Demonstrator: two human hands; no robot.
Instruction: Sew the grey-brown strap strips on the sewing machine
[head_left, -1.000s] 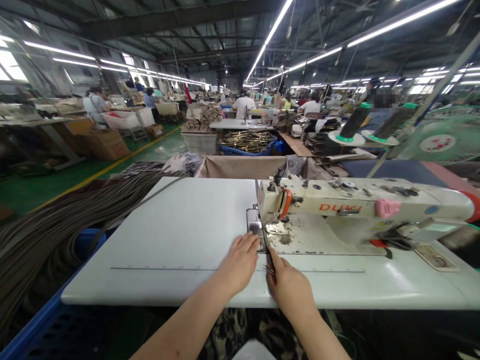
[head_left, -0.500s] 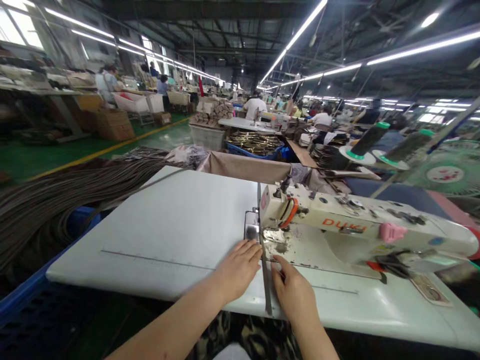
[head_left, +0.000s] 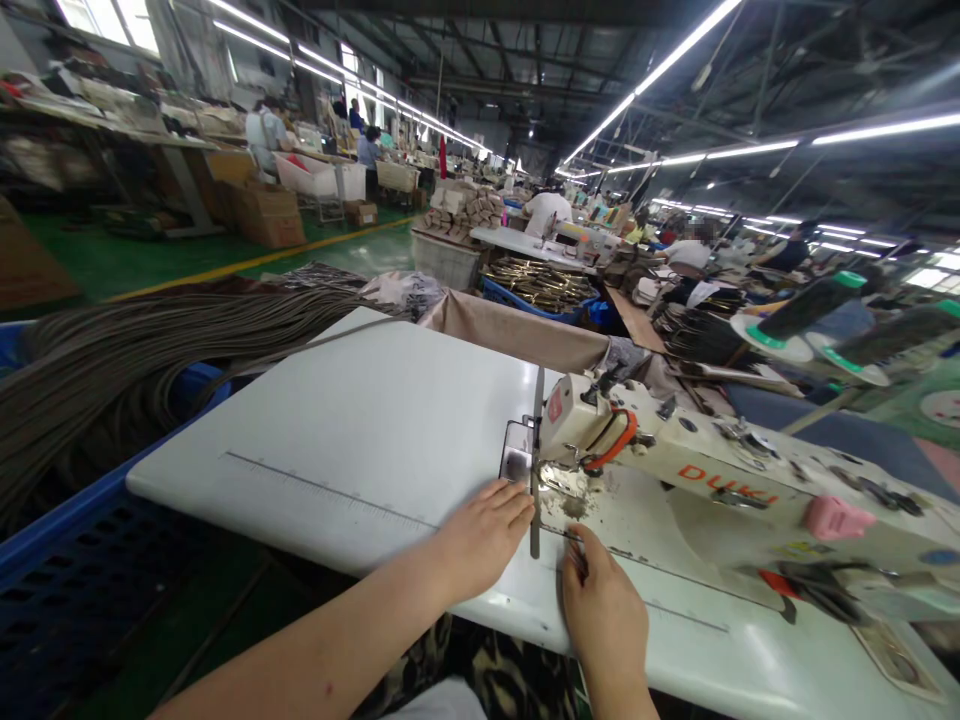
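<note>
A narrow grey strap [head_left: 535, 480] runs through the needle area of a cream sewing machine [head_left: 720, 490], its near end just in front of the presser foot and its far end reaching over the table. My left hand [head_left: 484, 535] lies flat on the white table [head_left: 360, 440] with its fingertips against the strap's left side. My right hand [head_left: 604, 605] rests to the right of the strap's near end, fingers curled; whether it holds anything is unclear.
A large heap of grey straps [head_left: 135, 350] fills a blue crate [head_left: 82, 540] at the left. Thread cones [head_left: 806, 310] stand at the right. A cloth-lined bin [head_left: 517, 335] sits behind the table. Other workers and tables are farther back.
The strap has fed away from me through the machine; its near end, over the table edge before, now lies by the foot. The view has swung left. My right hand drew back slightly.
</note>
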